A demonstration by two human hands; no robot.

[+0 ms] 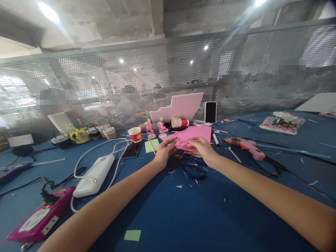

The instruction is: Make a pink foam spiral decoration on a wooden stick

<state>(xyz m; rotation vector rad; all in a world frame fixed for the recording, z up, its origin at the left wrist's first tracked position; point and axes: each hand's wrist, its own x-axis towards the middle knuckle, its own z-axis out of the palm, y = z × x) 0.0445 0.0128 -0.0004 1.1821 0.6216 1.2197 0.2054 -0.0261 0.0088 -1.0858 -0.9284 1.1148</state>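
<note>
Between both hands is a small cut piece of pink paper, held over the blue table. My left hand pinches its left side, and my right hand grips its right side with bent fingers. Behind it lies a larger pink sheet. Just under the hands, partly covered by them, rest dark blue scissors. Left of my left hand are a pale green paper pad and a thin wooden stick. Two small pink paper figures stand behind the pad.
On the right lies a pink hot glue gun with its cable. To the left are a white power bank, a phone, a red paper cup and a magenta power strip. A perforated metal screen stands behind.
</note>
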